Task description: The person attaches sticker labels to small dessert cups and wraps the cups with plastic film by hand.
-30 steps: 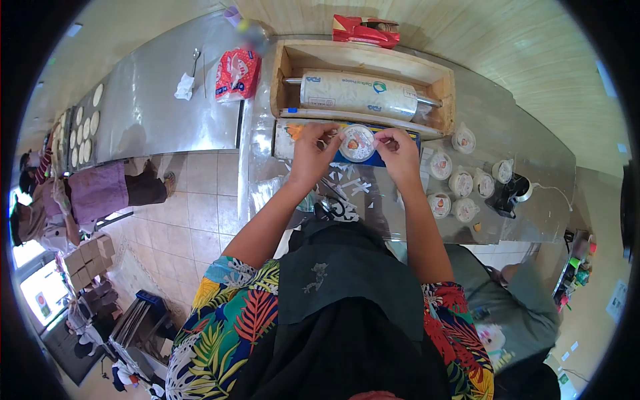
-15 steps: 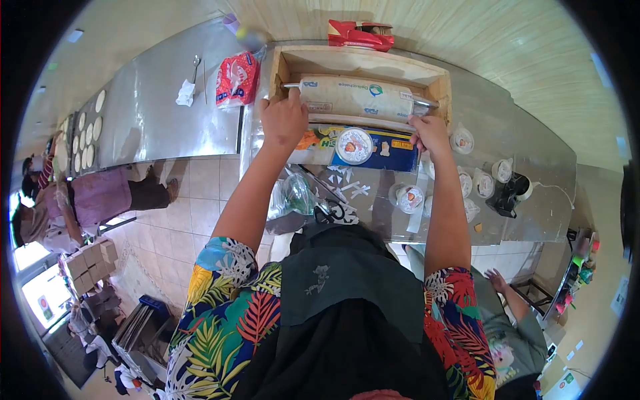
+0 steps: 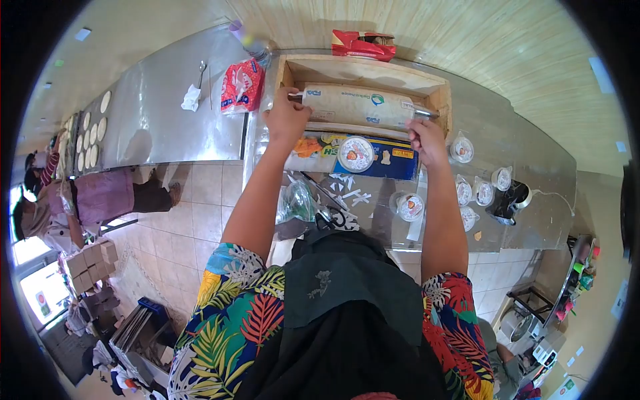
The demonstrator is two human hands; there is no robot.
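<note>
A roll of printed film [image 3: 357,103] with blue and green lettering lies on a metal rod [image 3: 425,113] inside an open wooden box [image 3: 367,65]. My left hand [image 3: 287,120] is at the roll's left end, its fingers bent around the rod there and its thumb against the roll's lower edge. At the opposite end, my right hand [image 3: 427,140] is closed over the box's front edge, just below the rod. What its pinched fingers hold is hidden. In front of the box, a lidded round cup [image 3: 356,153] sits on a blue and yellow printed package [image 3: 395,160].
Several lidded cups [image 3: 409,207] stand on the metal table to the right, near a black device [image 3: 505,207]. A red-white packet [image 3: 242,87] lies left of the box, a red bag [image 3: 363,45] behind it. Scissors [image 3: 327,219] lie near my body. A co-worker [image 3: 100,197] stands far left.
My left hand has shifted its fingers at the rod's left end, with the thumb now spread. My right hand has moved slightly down and curled more. The person at the right has moved mostly out of view.
</note>
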